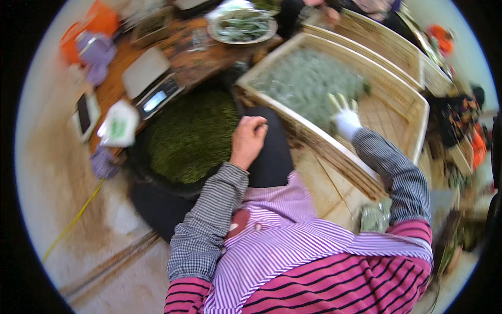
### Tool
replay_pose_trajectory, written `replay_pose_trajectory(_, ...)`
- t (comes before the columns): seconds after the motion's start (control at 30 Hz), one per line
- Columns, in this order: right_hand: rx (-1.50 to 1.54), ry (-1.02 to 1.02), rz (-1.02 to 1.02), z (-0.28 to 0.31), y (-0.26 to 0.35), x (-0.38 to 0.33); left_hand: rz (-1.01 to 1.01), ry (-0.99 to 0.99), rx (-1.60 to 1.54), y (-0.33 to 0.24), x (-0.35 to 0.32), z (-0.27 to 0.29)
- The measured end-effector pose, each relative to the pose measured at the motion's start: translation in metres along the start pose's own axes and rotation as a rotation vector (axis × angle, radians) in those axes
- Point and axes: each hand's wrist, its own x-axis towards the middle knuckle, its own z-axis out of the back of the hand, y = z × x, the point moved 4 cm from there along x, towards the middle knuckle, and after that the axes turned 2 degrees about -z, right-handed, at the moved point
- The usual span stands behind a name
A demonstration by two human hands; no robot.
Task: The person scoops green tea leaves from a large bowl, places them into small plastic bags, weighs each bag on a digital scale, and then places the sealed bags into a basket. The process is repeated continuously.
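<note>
My right hand [345, 116], in a pale glove with yellowish fingertips, reaches over a large cream plastic crate [300, 118]. Its fingers are spread and hold nothing. Beside and beyond them, many small clear packets [308, 78] with pale green contents cover the left and middle of the crate; whether the fingers touch them I cannot tell. My bare left hand [249, 141] rests near my dark-trousered knee, its fingers curled in with nothing showing in them. Left of it a wide dark basin [137, 157] holds a heap of fine green leaves [191, 138], perhaps tea.
A wooden table [183, 57] carries a digital scale [157, 97], a plate [272, 35] of packets and a phone [83, 112]. A white packet [119, 124] lies at its edge. More crates [376, 39] stand beyond, near another person's hand [332, 14]. One packet [374, 215] lies near my right elbow.
</note>
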Motion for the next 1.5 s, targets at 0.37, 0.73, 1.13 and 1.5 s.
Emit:
replay_pose_trajectory(0.37,0.279,-0.411,0.073,0.092,0.019,-0.036,0.243,-0.758,0.527,0.081,-0.021,0.274)
replay_pose_trajectory(0.73,0.678,-0.468,0.661,0.188,0.23,0.007,0.212,-0.393,0.656,0.15,0.01,0.305)
replay_pose_trajectory(1.13,1.348,-0.184,0.644,0.181,0.334,0.027,0.204,-0.209,0.803,0.192,0.017,0.313)
replay_pose_trajectory(1.5,1.555,-0.095,0.557,0.151,0.337,0.034,0.178,-0.107,0.919,0.148,0.012,0.309)
